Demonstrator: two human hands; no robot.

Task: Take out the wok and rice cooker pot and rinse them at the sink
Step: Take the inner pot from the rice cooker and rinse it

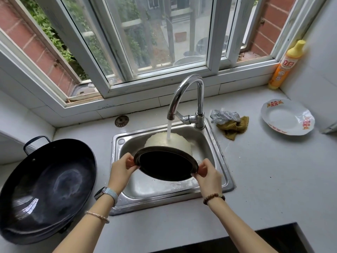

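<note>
Head view: left hand (121, 168) and right hand (207, 175) grip rice cooker pot (166, 164) under running faucet (187, 99).

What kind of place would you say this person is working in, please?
Most likely a home kitchen: a steel sink set in a pale counter under a window, its tap running onto a rice cooker pot, a wok beside it, and a dish soap bottle on the sill.

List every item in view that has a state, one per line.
Faucet: running.
Rice cooker pot: tilted under the stream, gripped by left hand and right hand.
Wok: upright on counter, left of sink.
Plate: empty.
Detergent bottle: upright, capped.
</note>
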